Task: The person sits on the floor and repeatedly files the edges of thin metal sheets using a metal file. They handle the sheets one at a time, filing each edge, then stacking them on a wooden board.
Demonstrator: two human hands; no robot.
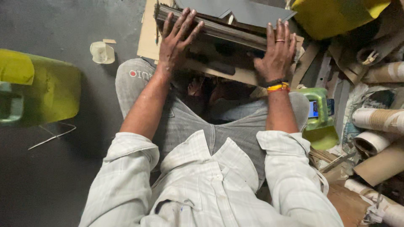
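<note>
A thick stack of brown cardboard sheets (235, 35) lies across the floor in front of my knees, its layered edge facing me. My left hand (176, 40) rests flat on the stack's left end, fingers spread over the top edge. At the right end, my right hand (277, 52), with a ring and a yellow and orange wristband, presses on the stack with fingers together. A grey sheet (240, 10) lies on top of the stack. I sit on the floor in grey trousers and a pale checked shirt.
A yellow-green plastic stool (40, 86) stands at the left. A small white tape roll (102, 52) lies on the dark floor. A green jug (322, 109), paper rolls (378, 120) and cardboard scraps crowd the right side. A yellow container (336, 14) sits top right.
</note>
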